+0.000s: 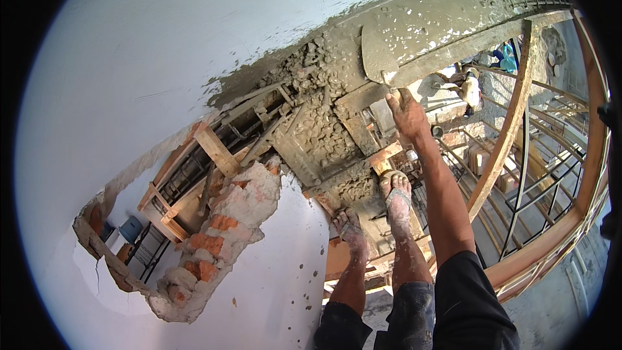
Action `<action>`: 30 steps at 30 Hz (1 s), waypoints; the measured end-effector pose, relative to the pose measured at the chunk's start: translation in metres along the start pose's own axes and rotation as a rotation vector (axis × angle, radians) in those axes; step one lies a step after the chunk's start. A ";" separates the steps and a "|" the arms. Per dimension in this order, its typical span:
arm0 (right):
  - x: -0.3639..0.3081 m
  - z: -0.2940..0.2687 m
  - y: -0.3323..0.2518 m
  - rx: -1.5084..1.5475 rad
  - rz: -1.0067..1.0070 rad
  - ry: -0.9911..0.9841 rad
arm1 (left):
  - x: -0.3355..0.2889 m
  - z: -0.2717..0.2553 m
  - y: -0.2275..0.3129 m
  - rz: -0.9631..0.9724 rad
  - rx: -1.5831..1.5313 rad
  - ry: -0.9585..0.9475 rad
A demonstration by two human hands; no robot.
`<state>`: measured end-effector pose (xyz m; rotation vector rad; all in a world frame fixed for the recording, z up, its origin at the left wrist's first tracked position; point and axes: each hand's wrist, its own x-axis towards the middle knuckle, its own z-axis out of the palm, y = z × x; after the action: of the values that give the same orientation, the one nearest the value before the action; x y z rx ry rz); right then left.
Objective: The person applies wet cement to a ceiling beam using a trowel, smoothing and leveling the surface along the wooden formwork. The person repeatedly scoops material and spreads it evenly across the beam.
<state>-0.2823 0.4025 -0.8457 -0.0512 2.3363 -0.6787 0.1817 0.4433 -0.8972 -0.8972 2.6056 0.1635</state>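
My right hand (408, 115) reaches forward, closed around the handle of a trowel (378, 55). The trowel's broad, mortar-coated blade lies against wet grey concrete (424, 21) beside the wall. To the left of the blade the concrete is rough and lumpy (317, 71). Smoother wet concrete stretches away to the right, along a board edge (447, 52). More coarse concrete (327, 133) fills a wooden form nearer to me. My left hand is out of the picture.
My sandalled feet (396, 188) stand on mortar-covered boards. At left, a broken wall edge (214, 240) shows bricks around an opening with timber props. On the right, a wooden beam (512, 123) and metal bars border a drop; a person (470, 87) is far below.
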 end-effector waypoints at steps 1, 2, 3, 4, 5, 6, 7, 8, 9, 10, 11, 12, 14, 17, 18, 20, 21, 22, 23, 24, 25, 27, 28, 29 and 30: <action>0.003 -0.008 -0.002 0.076 0.058 0.077 | -0.003 0.004 -0.002 0.011 -0.001 -0.033; 0.010 -0.012 -0.005 0.242 0.140 0.118 | -0.006 0.009 -0.004 0.048 0.006 0.014; 0.018 -0.015 -0.008 0.408 0.225 0.158 | -0.007 0.012 -0.005 0.017 -0.008 -0.095; 0.031 -0.013 -0.013 0.436 0.219 0.222 | -0.007 0.016 -0.006 0.012 -0.014 -0.117; 0.048 -0.007 -0.020 0.477 0.207 0.284 | -0.006 0.017 -0.006 0.035 -0.006 -0.054; 0.062 0.005 -0.027 0.437 0.152 0.302 | -0.005 0.017 -0.005 0.013 -0.014 -0.078; 0.074 0.017 -0.033 0.412 0.092 0.316 | -0.003 0.015 -0.004 0.020 -0.007 -0.018; 0.081 0.027 -0.037 0.396 0.118 0.310 | 0.000 0.012 -0.003 0.055 0.017 0.125; 0.084 0.036 -0.039 0.413 0.075 0.342 | 0.003 0.007 -0.002 0.012 0.001 0.001; 0.085 0.046 -0.043 0.435 0.120 0.350 | 0.005 0.002 0.000 -0.006 0.000 -0.044; 0.085 0.054 -0.049 0.452 0.145 0.362 | 0.008 -0.003 0.000 0.006 0.003 -0.004; 0.081 0.060 -0.054 0.474 0.093 0.403 | 0.011 -0.006 0.001 -0.034 -0.007 -0.130; 0.072 0.068 -0.068 0.507 0.149 0.276 | 0.013 -0.012 0.001 -0.067 -0.017 -0.288; 0.051 0.080 -0.088 0.526 0.144 0.196 | 0.012 -0.011 0.000 0.051 0.137 -0.003; 0.041 0.086 -0.091 0.474 0.126 0.161 | 0.010 -0.011 0.000 -0.022 0.031 -0.308; 0.022 0.090 -0.082 0.404 0.091 0.038 | 0.006 -0.011 0.001 -0.004 0.033 -0.200; 0.015 0.089 -0.073 0.296 0.089 0.004 | 0.006 -0.010 0.002 0.035 0.072 -0.088; 0.009 0.085 -0.059 0.224 0.057 -0.025 | 0.005 -0.011 0.001 0.015 0.028 -0.092; 0.006 0.076 -0.041 0.153 0.024 -0.060 | 0.003 -0.011 0.001 0.028 0.021 -0.021; 0.007 0.064 -0.024 0.078 -0.010 -0.094 | 0.004 -0.008 0.001 0.061 -0.009 0.108; 0.012 0.051 -0.008 -0.040 -0.024 -0.030 | 0.004 -0.005 0.001 0.046 -0.014 0.072; 0.027 0.019 0.017 -0.093 -0.059 0.046 | 0.004 0.003 -0.003 0.063 -0.067 0.159; 0.038 0.003 0.025 -0.120 -0.089 0.093 | 0.004 0.009 -0.004 0.025 -0.056 0.078; 0.047 -0.011 0.030 -0.128 -0.068 0.178 | 0.004 0.016 -0.004 -0.002 -0.056 0.049; 0.057 -0.025 0.033 -0.179 -0.046 0.186 | 0.001 0.020 -0.005 0.014 -0.064 0.079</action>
<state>-0.3364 0.4304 -0.8812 -0.1275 2.5773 -0.5131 0.1905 0.4431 -0.9164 -0.9249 2.6944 0.2211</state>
